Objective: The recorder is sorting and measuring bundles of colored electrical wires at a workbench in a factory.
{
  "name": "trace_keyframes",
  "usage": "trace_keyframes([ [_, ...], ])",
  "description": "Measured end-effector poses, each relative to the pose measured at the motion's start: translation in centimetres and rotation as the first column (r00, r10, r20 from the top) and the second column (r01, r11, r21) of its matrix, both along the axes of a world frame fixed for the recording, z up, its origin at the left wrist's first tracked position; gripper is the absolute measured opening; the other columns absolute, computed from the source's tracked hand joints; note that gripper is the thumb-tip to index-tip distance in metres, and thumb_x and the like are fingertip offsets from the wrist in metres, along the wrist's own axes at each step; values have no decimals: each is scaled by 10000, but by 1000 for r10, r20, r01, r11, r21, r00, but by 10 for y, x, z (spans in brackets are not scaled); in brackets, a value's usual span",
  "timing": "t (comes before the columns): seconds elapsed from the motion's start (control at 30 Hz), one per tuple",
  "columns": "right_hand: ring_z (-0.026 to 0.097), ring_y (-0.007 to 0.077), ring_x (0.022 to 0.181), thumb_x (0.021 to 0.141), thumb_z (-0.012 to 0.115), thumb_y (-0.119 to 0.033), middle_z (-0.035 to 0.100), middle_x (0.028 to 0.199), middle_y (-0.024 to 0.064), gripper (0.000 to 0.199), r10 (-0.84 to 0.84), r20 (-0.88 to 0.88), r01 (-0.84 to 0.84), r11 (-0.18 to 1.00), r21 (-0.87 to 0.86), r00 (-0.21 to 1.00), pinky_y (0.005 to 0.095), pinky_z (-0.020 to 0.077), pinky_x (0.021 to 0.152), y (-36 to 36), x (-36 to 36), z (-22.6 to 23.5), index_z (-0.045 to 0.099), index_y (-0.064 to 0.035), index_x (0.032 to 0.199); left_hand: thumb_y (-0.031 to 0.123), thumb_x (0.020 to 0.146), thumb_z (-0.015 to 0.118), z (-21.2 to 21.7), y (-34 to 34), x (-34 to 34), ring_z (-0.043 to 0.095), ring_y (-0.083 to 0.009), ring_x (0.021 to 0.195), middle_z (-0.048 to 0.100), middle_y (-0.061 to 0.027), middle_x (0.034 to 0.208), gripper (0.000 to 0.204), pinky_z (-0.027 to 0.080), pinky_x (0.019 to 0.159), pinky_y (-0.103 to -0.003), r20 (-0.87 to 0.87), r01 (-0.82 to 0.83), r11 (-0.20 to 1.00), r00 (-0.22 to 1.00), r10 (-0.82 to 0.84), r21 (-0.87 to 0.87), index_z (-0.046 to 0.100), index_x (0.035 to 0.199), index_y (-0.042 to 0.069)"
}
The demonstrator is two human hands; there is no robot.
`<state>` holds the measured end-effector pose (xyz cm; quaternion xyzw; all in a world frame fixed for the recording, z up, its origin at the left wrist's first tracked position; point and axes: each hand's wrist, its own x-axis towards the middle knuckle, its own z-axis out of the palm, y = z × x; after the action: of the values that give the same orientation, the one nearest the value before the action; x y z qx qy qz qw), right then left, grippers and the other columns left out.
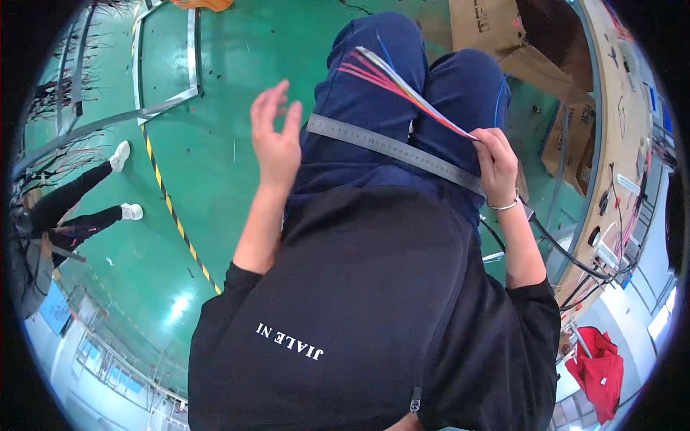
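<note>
Apparently at a holding step, a thin bundle of red, white and yellow wires (422,104) is pinched at one end by the right hand (497,159) over dark blue trousers (381,47), near a flat steel ruler (388,145), the left hand (277,144) is spread empty, and a second, light grip seems called for.

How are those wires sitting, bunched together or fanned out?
Fanned out at one end: the wires meet at the right hand, then splay toward their far ends, with dark blue trousers showing between strands.

White lettering (290,341) on black top (359,244), scale (374,141) on steel ruler (424,160), print (483,16) on cardboard (480,47).
</note>
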<state>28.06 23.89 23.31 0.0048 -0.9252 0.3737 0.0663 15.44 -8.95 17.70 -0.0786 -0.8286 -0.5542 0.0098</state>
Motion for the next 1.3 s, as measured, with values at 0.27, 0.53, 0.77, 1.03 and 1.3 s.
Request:
trace_keyframes([
  [0.27, 584, 202, 769, 927, 573, -32, 580, 894, 101, 117, 48, 31, -48, 999, -1, 998, 273, 463, 686, -9, -3, -10, 637, 15, 1013, 6, 901, 569, -5, 21, -113, 557, -169, 1137, 535, -78, 1270, 371, 479, 928, -296, -111, 519, 825, 827, -551, -226, 617, 1262, 74],
  [0.53, 566, 192, 816, 897, 593, 0, 558, 936, 88, 121, 40, 93, -37, 999, -33, 995, 261, 455, 714, -12, -1, -10, 647, 11, 1005, 84, 859, 663, -28, 21, -122, 633, -127, 792, 672, -24, 825, 163, 506, 745, -267, 237, 617, 787, 760, -605, 32, 682, 999, 4],
  [0.77, 500, 88, 856, 904, 596, 26, 538, 984, 27, 165, -71, 333, 181, 932, -313, 940, 217, 423, 757, -15, 9, -5, 576, 2, 1065, 130, 867, 683, 23, -22, -98, 558, -93, 725, 630, -10, 800, 169, 454, 676, -239, 510, 373, 875, 711, -484, 309, 667, 953, -15],
  [1.03, 546, 117, 861, 807, 659, 79, 573, 980, 74, 156, 62, 395, 102, 919, -380, 916, 217, 421, 741, -23, 13, 38, 625, 25, 950, 59, 867, 651, 96, -49, -49, 544, -129, 734, 611, -58, 864, 128, 442, 657, -249, 519, 160, 914, 781, -348, 372, 640, 951, -37],
  [1.3, 526, 90, 613, 847, 632, 69, 593, 902, 68, 151, -155, 178, 175, 980, -98, 972, 218, 413, 570, -40, 3, 36, 615, 12, 986, 8, 878, 631, 104, -32, -31, 587, -137, 796, 619, -94, 960, 90, 464, 708, -255, 407, 163, 965, 883, -235, 205, 614, 950, -43],
])
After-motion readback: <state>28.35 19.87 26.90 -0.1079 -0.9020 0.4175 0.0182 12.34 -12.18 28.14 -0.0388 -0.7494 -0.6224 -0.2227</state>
